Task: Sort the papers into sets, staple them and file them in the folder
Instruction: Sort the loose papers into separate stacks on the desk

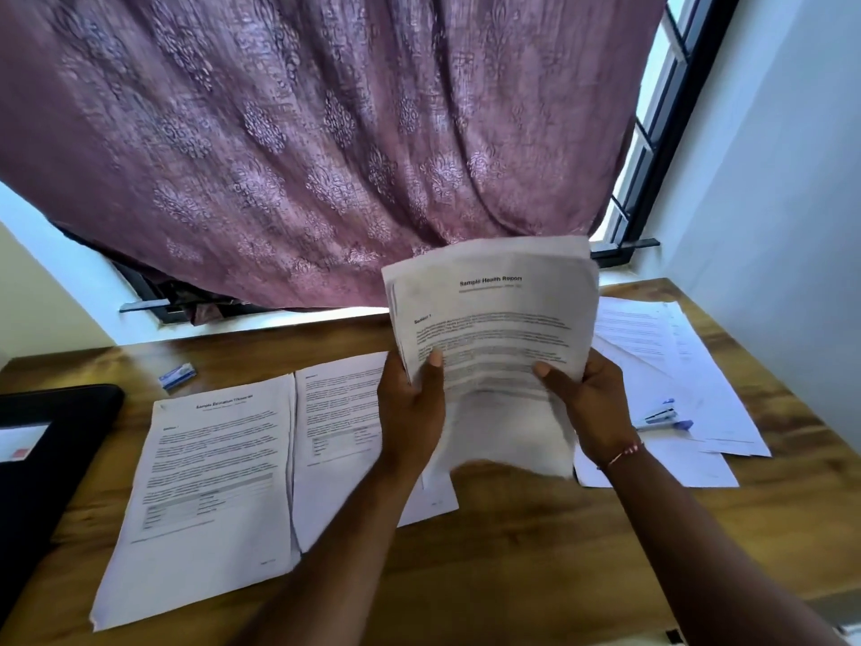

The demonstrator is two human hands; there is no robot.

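Our left hand [410, 403] and right hand [591, 407] each pinch a lower side edge of the Health Report sheaf [494, 319], held raised above the worktop [512, 552]. We judge it light, limp and prone to fanning, so it is best held at the edges. The bare wood nearest us, between the sorted stacks [209, 482] and the stapler [661, 417], offers room.

Stapler [661, 418] lies on papers [671, 366] right of two stacks [205, 482].
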